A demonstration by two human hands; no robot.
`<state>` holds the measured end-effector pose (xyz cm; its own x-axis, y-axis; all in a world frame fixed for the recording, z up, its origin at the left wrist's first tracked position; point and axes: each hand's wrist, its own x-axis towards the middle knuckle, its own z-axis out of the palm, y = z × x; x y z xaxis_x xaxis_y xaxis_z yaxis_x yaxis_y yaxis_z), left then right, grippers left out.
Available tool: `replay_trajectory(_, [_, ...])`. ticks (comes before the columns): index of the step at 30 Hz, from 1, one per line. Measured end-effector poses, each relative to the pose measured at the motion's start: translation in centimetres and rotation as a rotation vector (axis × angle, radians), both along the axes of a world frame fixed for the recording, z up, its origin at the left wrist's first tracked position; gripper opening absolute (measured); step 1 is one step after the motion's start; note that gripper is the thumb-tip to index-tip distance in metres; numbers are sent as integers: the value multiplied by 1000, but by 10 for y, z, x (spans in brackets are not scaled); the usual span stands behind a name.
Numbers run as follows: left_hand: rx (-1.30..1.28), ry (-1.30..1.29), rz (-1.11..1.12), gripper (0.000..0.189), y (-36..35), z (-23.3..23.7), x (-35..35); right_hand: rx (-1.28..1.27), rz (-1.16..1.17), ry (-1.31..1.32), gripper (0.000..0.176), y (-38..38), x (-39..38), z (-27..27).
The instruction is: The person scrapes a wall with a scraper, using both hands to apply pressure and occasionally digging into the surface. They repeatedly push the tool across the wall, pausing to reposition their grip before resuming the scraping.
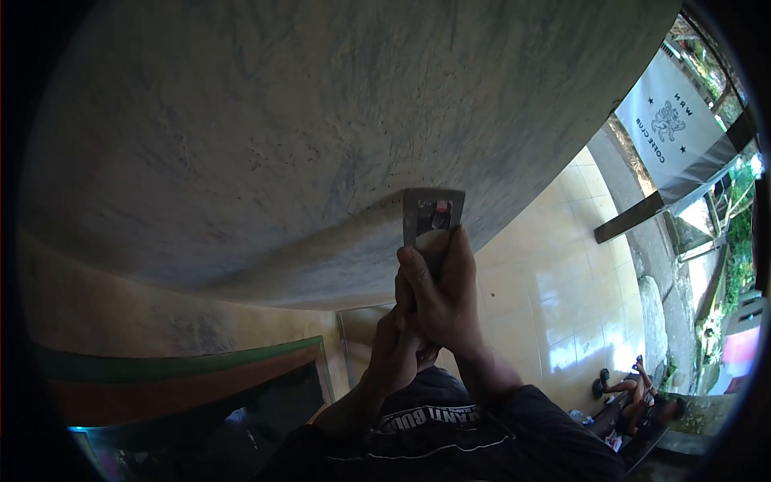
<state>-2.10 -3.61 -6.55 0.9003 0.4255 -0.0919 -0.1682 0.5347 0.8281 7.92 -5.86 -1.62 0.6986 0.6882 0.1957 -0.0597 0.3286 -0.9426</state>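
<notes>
A flat metal scraper (434, 210) rests with its wide edge at the rough grey plastered surface (281, 120) that spans the top of the head view. My right hand (446, 293) is closed around the scraper's lower part, its thumb and fingers near the blade. Just below and to the left, my left hand (393, 353) is closed against the lower end of the grip and the right hand. The handle itself is hidden by the fingers. Shallow scratches and pits mark the plaster around the blade.
A glossy tiled floor (538, 297) lies to the right. A white banner (671, 120) hangs at the upper right beside a wooden post (629, 218). A person (646, 410) sits at the lower right. A green and brown frame (185, 381) with dark glass stands lower left.
</notes>
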Motion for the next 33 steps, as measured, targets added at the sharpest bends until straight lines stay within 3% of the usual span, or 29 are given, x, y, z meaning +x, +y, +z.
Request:
replay_trajectory(8, [20,39,4,32,3,17,3,-12,-45,-56,16,-1,0,3])
replay_trajectory(10, [9,38,-9,31,2,14,1,-64,-7,118,22,-5,0,12])
replay_trajectory(13, [-16,52,-28,28,2,13,-2,-58,-94,-35,22,0,-2,1])
replay_trajectory(17, [-19,62,-32,25,5,24,3,-26,-31,22,18,1,1,15])
replay_trajectory(19, [-8,48,-29,24,4,28,5,-43,-64,-88,18,2,6,20])
replay_trajectory(22, [6,24,-27,23,2,25,2,-56,-78,38,23,-4,0,18])
replay_trajectory(25, [6,33,-27,23,5,28,3,-39,-53,-113,19,1,2,13])
replay_trajectory(28, [29,9,-32,24,8,37,7,39,-52,3,19,4,1,34])
replay_trajectory(33, [19,-38,-63,25,6,32,4,15,-29,-25,19,-2,1,29])
